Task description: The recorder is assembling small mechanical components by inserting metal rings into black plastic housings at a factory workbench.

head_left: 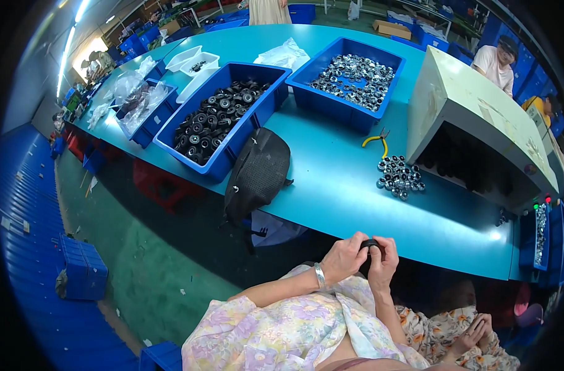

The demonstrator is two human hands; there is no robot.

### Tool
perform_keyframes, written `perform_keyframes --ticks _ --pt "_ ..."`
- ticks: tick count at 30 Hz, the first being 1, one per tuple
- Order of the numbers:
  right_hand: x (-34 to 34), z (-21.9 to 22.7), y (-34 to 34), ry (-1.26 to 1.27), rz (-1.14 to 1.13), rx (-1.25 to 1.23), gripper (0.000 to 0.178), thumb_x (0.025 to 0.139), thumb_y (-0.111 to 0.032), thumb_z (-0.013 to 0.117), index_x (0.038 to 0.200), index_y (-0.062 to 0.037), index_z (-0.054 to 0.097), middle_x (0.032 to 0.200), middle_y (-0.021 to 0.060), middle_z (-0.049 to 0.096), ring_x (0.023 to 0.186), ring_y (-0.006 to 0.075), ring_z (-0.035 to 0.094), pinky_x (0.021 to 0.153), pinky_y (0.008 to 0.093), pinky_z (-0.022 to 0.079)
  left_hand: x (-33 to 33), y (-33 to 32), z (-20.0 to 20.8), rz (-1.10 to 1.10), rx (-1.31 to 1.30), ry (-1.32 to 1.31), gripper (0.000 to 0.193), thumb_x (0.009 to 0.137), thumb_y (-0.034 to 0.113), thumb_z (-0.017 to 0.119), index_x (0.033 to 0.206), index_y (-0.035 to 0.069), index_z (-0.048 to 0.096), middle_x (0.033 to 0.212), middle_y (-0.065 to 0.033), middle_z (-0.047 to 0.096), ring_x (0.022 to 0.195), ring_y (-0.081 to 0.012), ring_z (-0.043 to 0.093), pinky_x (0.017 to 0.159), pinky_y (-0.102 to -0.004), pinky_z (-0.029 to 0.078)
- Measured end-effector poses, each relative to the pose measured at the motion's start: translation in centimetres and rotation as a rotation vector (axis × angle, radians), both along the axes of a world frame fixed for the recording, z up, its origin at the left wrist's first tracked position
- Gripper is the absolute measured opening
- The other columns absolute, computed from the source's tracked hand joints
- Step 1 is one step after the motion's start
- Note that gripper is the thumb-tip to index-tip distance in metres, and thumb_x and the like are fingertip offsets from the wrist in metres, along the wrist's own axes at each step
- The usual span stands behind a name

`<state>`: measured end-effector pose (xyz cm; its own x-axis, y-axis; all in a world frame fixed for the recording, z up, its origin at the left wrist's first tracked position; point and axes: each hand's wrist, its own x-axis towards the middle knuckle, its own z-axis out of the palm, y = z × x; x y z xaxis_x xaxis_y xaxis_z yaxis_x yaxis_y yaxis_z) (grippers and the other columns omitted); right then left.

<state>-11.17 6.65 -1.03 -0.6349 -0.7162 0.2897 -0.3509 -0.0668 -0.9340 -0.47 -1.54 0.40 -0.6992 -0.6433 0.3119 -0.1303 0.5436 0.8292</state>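
Just off the table's front edge, a small black wheel (370, 243) is pinched between my two hands. My left hand (346, 260), with a silver bracelet at its wrist, closes on the wheel's left side. From the right, the fingers of my right hand (383, 263) grip the same wheel. Beyond them on the table lies a cluster of shiny metal bearings (401, 177). Yellow-handled pliers (381, 144) rest just behind the cluster. A blue bin (164, 133) full of black wheels stands to the left, and another blue bin (307, 93) holds metal parts.
A black mesh bag (260, 170) hangs over the table's front edge. To the right stands a big cream metal box (480, 105) with a dark opening. Beside me on the right, another person's hands (474, 334) rest together. White trays (198, 65) sit at the far left.
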Motion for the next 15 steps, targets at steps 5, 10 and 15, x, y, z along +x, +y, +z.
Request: perform_keyframes --ticks 5,10,15 --pt "0.8 -0.2 -0.1 -0.377 0.004 -0.103 0.017 0.083 0.003 0.059 0.1 0.0018 0.059 0.087 0.0061 0.056 0.077 0.0151 0.056 0.072 0.0255 0.045 0.0 -0.3 0.6 0.022 0.156 0.043 0.017 0.085 0.004 0.059 0.098 -0.001 0.05 0.074 -0.0162 0.064 0.064 -0.0299 0.066 0.055 -0.0362 0.05" --pt "-0.7 0.0 0.6 -0.117 0.159 -0.031 0.017 0.083 0.003 0.058 0.1 0.0013 0.059 0.086 0.0069 0.056 0.077 0.0168 0.056 0.071 0.0264 0.045 0.9 -2.0 1.5 -0.15 0.134 -0.038 0.019 0.085 0.004 0.059 0.101 -0.002 0.051 0.082 -0.0187 0.064 0.07 -0.031 0.065 0.06 -0.0373 0.051" --pt "-0.2 0.2 0.9 0.033 0.104 0.033 0.016 0.082 0.003 0.057 0.098 0.0009 0.06 0.085 0.0102 0.056 0.076 0.0198 0.056 0.067 0.0291 0.045 1.0 -1.4 1.2 -0.208 0.019 -0.088 0.02 0.086 0.003 0.058 0.104 -0.002 0.05 0.086 -0.0205 0.063 0.074 -0.037 0.064 0.062 -0.0396 0.051"
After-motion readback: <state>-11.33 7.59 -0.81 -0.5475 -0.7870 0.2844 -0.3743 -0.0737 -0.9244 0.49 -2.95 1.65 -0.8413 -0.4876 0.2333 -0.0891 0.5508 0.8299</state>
